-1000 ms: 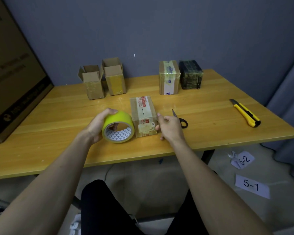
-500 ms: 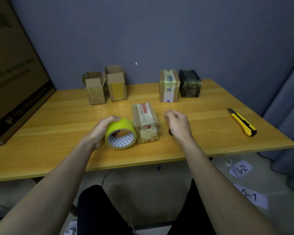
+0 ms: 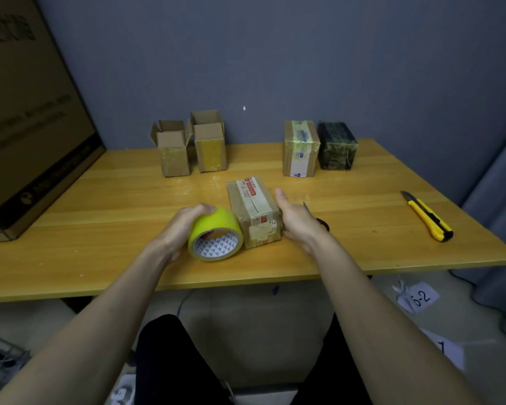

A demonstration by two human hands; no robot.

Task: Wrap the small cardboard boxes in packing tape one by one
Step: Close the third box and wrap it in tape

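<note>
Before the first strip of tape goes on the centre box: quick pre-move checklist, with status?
1. Closed brown cardboard box with the red label lies flat on the wooden table: ok.
2. Right hand steadies it, straight fingers against its right side: ok.
3. Left hand grips the yellow roll of packing tape, which stands on edge beside the box: ok.
4. Free tape end peeled and ready: cannot tell.
5. Black-handled scissors close by, partly hidden behind the right hand: ok.
6. Tape already stuck to the box: not ok, none visible.
</note>
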